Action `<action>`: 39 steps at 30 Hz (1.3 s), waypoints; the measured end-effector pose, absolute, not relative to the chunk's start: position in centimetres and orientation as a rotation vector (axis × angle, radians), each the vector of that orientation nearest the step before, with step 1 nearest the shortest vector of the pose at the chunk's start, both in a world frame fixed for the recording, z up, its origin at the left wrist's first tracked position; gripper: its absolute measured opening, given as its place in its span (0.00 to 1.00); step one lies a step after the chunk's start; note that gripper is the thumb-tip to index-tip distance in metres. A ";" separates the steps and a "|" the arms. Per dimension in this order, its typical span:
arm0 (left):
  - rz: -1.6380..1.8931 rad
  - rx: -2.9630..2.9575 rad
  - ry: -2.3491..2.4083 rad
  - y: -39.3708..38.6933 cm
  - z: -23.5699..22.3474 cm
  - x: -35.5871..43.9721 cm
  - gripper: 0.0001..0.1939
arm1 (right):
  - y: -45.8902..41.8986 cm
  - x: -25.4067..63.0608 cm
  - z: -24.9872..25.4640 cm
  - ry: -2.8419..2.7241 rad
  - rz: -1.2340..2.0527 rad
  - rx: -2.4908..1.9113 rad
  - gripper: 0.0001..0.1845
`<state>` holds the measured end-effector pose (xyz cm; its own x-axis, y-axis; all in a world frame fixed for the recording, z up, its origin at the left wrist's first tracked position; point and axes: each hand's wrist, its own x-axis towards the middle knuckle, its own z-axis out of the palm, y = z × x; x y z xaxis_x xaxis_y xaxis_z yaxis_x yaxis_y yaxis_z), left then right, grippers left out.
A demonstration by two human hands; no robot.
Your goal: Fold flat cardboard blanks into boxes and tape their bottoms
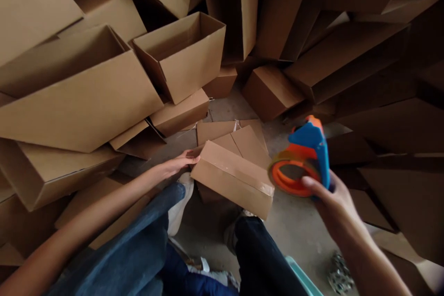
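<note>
A small taped cardboard box [233, 178] stands on the floor between my legs, with a strip of clear tape along its top. My left hand [177, 163] rests against its left end, fingers stretched and lying on the cardboard. My right hand [335, 201] is raised to the right of the box, fingers wrapped round the handle of an orange and blue tape dispenser [304, 157]. The dispenser hangs in the air, apart from the box. My jeans and white shoes show below the box.
Piles of open and folded cardboard boxes [180, 53] ring the spot on the left, back and right. Flat cardboard pieces [229, 132] lie behind the small box. A pale teal object [305, 280] and a crumpled greyish thing [340, 275] lie on the concrete floor [294, 226].
</note>
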<state>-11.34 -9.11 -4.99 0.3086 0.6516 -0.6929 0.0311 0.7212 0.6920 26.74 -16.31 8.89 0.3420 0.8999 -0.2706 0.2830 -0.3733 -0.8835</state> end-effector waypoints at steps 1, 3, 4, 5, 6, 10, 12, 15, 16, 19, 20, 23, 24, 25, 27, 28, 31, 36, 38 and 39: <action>0.491 0.702 1.175 -9.4 -5.2 -11.3 0.46 | -16.5 25.2 9.1 -1.018 1.142 -1.832 0.25; 0.573 0.704 1.153 -10.2 -5.9 -11.2 0.39 | -17.6 23.1 8.7 -1.013 1.199 -1.815 0.24; 0.605 0.676 1.169 -10.6 -6.4 -11.2 0.36 | -18.5 22.6 8.1 -1.009 1.172 -1.820 0.24; 0.630 0.630 1.201 -11.0 -6.9 -11.1 0.32 | -19.6 22.4 7.4 -1.011 1.124 -1.827 0.25; 0.650 0.575 1.243 -11.3 -7.2 -11.0 0.29 | -20.8 22.5 6.6 -1.020 1.087 -1.836 0.26; 0.750 0.561 1.380 -11.9 -5.8 -10.8 0.22 | -24.6 23.0 5.0 -1.128 0.948 -1.800 0.30; 0.757 0.747 1.404 -11.5 -2.8 -10.5 0.21 | -25.0 22.6 5.6 -1.211 0.957 -1.712 0.26; 0.681 1.045 1.244 -11.1 2.8 -9.8 0.17 | -24.1 21.1 7.0 -1.307 1.100 -1.519 0.15; 0.639 1.107 1.127 -11.2 4.5 -9.4 0.18 | -23.8 20.7 7.4 -1.326 1.150 -1.461 0.14; 0.471 1.157 0.772 -12.0 7.6 -8.1 0.25 | -23.4 19.9 7.7 -1.359 1.269 -1.350 0.11; 0.417 1.145 0.675 -12.4 8.0 -7.7 0.27 | -23.5 19.9 7.6 -1.368 1.298 -1.332 0.11; 0.275 1.121 0.461 -13.4 8.1 -6.5 0.32 | -24.0 20.2 7.2 -1.385 1.342 -1.301 0.10; 0.231 1.115 0.409 -13.6 8.0 -6.3 0.33 | -24.1 20.4 7.0 -1.386 1.345 -1.297 0.09; 0.192 1.108 0.368 -13.8 8.0 -6.1 0.33 | -24.2 20.5 7.0 -1.387 1.343 -1.298 0.09; 0.147 1.091 0.328 -14.0 7.9 -5.8 0.33 | -24.3 20.6 6.9 -1.403 1.337 -1.296 0.09; 0.145 1.089 0.326 -14.0 7.9 -5.7 0.32 | -24.2 20.7 6.9 -1.418 1.332 -1.296 0.10; 0.199 1.123 0.388 -14.3 7.9 -5.4 0.30 | -24.0 20.7 6.9 -1.460 1.330 -1.286 0.12; 0.256 1.136 0.442 -14.8 7.5 -5.2 0.28 | -24.1 21.0 6.8 -1.475 1.329 -1.284 0.15; 0.278 1.133 0.450 -14.9 7.3 -5.3 0.27 | -24.2 21.0 6.7 -1.476 1.329 -1.288 0.14; 0.290 1.132 0.456 -14.9 7.2 -5.3 0.27 | -24.3 21.1 6.7 -1.476 1.331 -1.294 0.14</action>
